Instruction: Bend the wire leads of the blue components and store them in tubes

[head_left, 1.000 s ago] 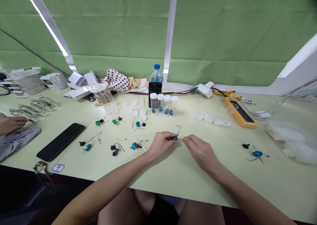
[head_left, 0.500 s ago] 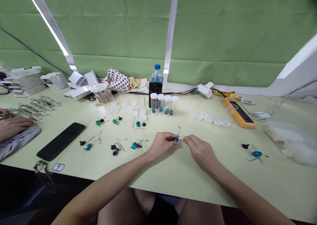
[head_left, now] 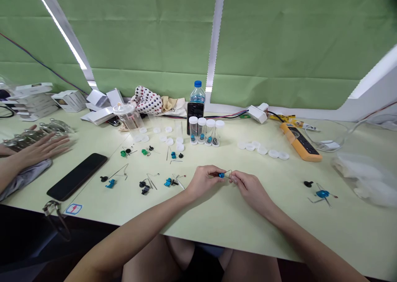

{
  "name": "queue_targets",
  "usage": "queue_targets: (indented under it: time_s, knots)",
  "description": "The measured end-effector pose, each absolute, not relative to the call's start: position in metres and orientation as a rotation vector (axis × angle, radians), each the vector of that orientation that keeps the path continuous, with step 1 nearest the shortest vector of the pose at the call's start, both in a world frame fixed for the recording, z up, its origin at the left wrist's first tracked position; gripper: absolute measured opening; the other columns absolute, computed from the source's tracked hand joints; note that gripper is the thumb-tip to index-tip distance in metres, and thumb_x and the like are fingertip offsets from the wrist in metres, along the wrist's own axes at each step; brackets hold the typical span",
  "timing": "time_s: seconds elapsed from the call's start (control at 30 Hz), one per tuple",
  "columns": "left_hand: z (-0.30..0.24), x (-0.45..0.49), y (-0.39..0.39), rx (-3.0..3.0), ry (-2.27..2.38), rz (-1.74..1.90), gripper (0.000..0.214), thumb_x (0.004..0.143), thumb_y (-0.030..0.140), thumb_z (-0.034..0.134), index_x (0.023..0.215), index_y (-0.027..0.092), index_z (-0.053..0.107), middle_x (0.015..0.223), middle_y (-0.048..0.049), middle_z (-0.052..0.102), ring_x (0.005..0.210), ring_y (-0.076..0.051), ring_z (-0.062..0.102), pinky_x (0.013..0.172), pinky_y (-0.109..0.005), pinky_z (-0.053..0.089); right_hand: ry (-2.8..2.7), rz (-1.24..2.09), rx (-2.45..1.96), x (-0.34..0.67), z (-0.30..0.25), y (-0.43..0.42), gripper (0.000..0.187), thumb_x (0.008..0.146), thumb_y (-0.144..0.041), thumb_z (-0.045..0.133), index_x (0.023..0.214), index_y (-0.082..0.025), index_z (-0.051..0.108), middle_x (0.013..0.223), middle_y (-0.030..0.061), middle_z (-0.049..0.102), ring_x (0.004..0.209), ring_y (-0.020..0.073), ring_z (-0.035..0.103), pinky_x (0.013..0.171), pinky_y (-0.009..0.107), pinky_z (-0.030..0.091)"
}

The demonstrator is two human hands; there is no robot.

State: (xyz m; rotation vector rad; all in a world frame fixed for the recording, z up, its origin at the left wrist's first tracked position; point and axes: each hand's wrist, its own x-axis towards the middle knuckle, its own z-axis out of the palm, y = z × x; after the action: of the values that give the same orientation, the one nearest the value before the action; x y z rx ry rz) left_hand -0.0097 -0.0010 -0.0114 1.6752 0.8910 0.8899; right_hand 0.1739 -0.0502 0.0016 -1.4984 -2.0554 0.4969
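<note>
Just above the table at centre, my left hand (head_left: 203,180) pinches a small blue part (head_left: 221,175) between thumb and fingertips. My right hand (head_left: 249,187) is closed close to its right, its fingertips on a thin bent metal wire (head_left: 228,171) that runs out from the blue part. How the wire sits in the part is too small to tell. Left of my hands lies another blue part (head_left: 168,182) with a black knob and thin metal pins. Farther right, a blue piece (head_left: 322,194) rests among bent wires, near a black knob (head_left: 308,184).
Capped clear tubes (head_left: 201,131) stand before a phone (head_left: 195,110) and a bottle (head_left: 197,92). Several white caps (head_left: 262,150) lie right of them. An orange power strip (head_left: 300,142) is at the right. A co-worker's hands (head_left: 40,149) are at the left by a dark phone (head_left: 77,176).
The wire that stood up from the blue part now slants right towards my right fingertips. My hands stay almost in place. The co-worker's hand has spread out over the glass items at left.
</note>
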Motion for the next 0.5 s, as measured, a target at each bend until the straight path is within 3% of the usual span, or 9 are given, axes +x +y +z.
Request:
queue_targets:
  time_s: [0.2,0.5]
  knots:
    - [-0.011,-0.010,-0.002,1.614,0.832,0.830,0.024,0.075,0.026,0.063,0.097,0.017,0.070,0.094,-0.0050,0.071,0.085,-0.019,0.065,0.077,-0.026,0.050,-1.898,0.779,-1.547,0.180,-0.007,-0.043,0.032,0.090,-0.040,0.034,0.075,-0.021,0.055,0.059,-0.0021,0.050,0.055,0.0140,0.047,0.054,0.024,0.036]
    - [-0.002,-0.013,-0.001,1.926,0.841,0.727,0.020,0.082,0.027,0.053,0.087,0.018,0.070,0.088,-0.0034,0.068,0.079,-0.014,0.059,0.069,-0.022,0.045,-1.812,1.062,-1.508,0.180,-0.007,-0.041,0.034,0.087,-0.046,0.039,0.073,-0.019,0.054,0.063,-0.0018,0.047,0.058,0.0135,0.043,0.055,0.024,0.034]
